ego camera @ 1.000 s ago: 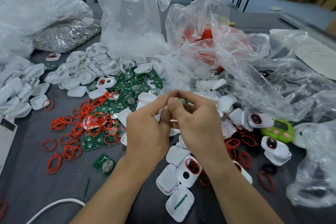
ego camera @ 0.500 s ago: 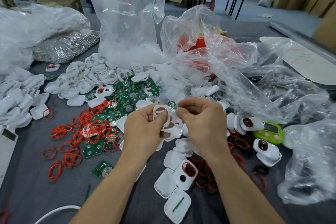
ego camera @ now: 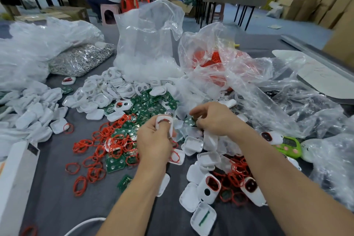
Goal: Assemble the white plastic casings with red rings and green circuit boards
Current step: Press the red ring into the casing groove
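My left hand (ego camera: 153,141) grips a white casing (ego camera: 164,121) with a red ring seated in its opening, the thumb pressed on its face. My right hand (ego camera: 214,119) hovers to the right with fingers curled and pinches a green circuit board (ego camera: 189,121) at the edge of the pile. Green circuit boards (ego camera: 147,104) lie heaped just beyond the hands. Loose red rings (ego camera: 99,144) are scattered to the left. White casing halves (ego camera: 107,92) are piled farther back. Finished casings with red rings (ego camera: 209,188) lie near my right forearm.
Large clear plastic bags (ego camera: 149,44) stand behind the piles, one holding red parts (ego camera: 216,59). A bag of silver metal bits (ego camera: 80,59) sits at back left. A green timer (ego camera: 287,144) lies at right. A white box (ego camera: 17,178) stands at the left edge.
My hands have separated. The left hand kept the casing and the red ring now sits in its opening. The right hand moved right to the circuit boards. The view tilted up.
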`<action>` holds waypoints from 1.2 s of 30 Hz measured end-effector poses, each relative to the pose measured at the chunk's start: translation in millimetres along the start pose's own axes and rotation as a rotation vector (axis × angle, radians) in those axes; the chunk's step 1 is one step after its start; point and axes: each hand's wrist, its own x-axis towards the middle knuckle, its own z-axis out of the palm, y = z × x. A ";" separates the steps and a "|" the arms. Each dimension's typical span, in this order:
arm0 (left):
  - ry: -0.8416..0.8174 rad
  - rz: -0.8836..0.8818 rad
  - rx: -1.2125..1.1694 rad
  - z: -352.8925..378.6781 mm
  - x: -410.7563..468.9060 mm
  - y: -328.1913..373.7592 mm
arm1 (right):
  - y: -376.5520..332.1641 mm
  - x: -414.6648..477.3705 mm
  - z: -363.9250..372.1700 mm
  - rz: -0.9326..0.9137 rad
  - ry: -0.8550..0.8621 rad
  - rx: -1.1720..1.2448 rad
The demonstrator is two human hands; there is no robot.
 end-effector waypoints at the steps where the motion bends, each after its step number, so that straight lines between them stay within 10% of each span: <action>1: -0.030 0.067 0.092 0.6 -2.2 -3.3 | 0.9 -0.3 -4.5 -0.011 0.056 0.040; 9: -0.171 0.158 0.166 7.5 -4.9 -3.8 | 37.5 -23.5 -117.6 0.123 0.862 0.096; 15: -0.220 -0.026 0.069 53.5 3.1 5.7 | 103.4 5.0 -102.5 0.368 0.210 -0.182; 36: -0.197 -0.012 0.043 42.1 16.5 -12.2 | 118.1 35.9 -96.2 0.390 0.265 0.000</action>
